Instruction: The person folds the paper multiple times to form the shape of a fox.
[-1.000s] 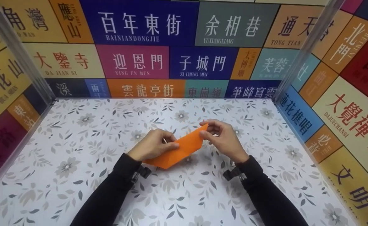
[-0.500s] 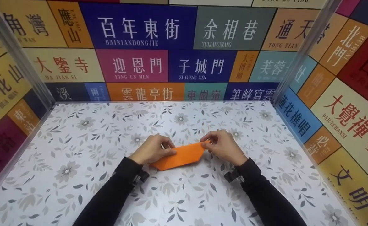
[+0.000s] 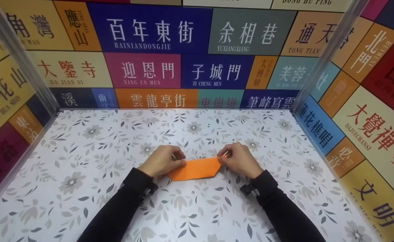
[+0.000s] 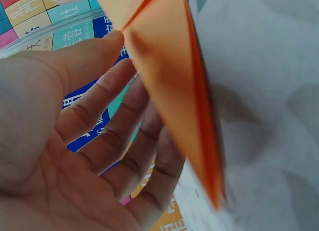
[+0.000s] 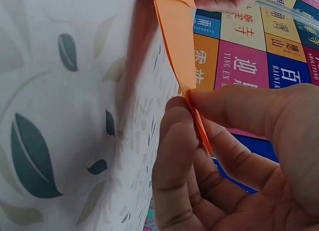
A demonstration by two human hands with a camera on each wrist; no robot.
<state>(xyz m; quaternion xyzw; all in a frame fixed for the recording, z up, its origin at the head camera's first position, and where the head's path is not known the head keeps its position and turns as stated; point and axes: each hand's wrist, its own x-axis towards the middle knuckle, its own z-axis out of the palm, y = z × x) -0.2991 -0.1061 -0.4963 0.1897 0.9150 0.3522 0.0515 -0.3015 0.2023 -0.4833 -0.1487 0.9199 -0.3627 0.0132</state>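
A folded orange paper (image 3: 197, 169) lies low over the floral table (image 3: 82, 161), a long strip with slanted ends. My left hand (image 3: 163, 160) holds its left end; in the left wrist view the thumb (image 4: 75, 66) touches the orange paper (image 4: 174, 101) and the fingers curl behind it. My right hand (image 3: 239, 159) pinches the right end. The right wrist view shows thumb and forefinger (image 5: 179, 136) squeezed on the paper's edge (image 5: 177, 36).
Walls covered in coloured sign panels (image 3: 143, 67) close off the table at the back, left and right, with clear posts (image 3: 321, 64) at the corners. Black sleeves (image 3: 116, 208) reach in from the near edge.
Both hands have lowered the paper from a tilted, raised position down toward the table and levelled it. The hands keep their hold on the two ends.
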